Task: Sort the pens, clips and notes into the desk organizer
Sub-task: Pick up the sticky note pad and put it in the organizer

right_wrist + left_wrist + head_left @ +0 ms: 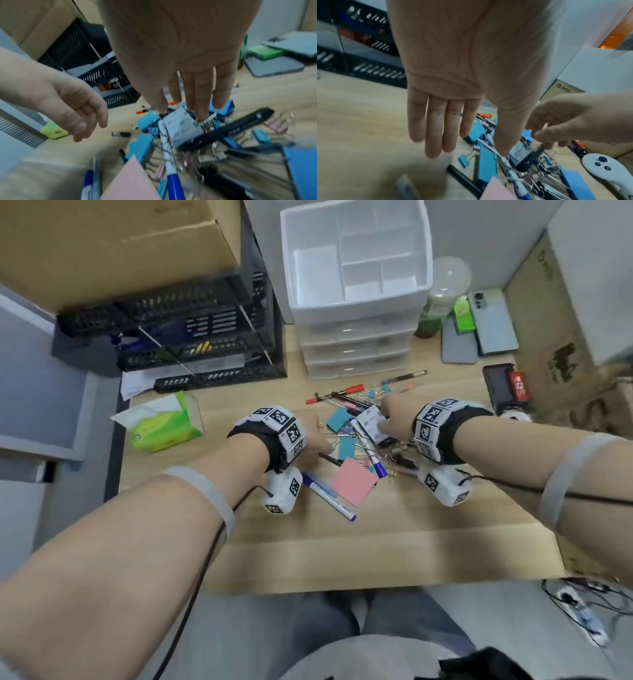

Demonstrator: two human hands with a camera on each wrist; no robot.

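Desk organizer [356, 299]: at the worktop's back, compartments apparently unfilled.
Pile [359, 436]: tangled pens, binder clips, notes; lifting one may drag others.
Right hand [394, 416]: straight fingers touching a white note pad [181, 125], which may slide.
Left hand [313, 436]: relaxed, holding nothing.

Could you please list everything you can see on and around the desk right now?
Desk organizer: one, white, compartments above drawers, back of desk.
Pens and markers: several, blue, black, red-capped, in the central pile.
Binder clips: many, mostly blue, some pink, in the pile.
Pink note: one pad, near edge of the pile.
Small printed pad: one, pale grey-white, atop the pile.
Tissue pack: one, green, left.
Black mesh trays: stacked, back left.
Phones: two, grey, back right.
Cardboard box: one, brown, on the trays.
Left hand: open, fingers straight, over the pile's left edge.
Right hand: fingertips touching the printed pad.
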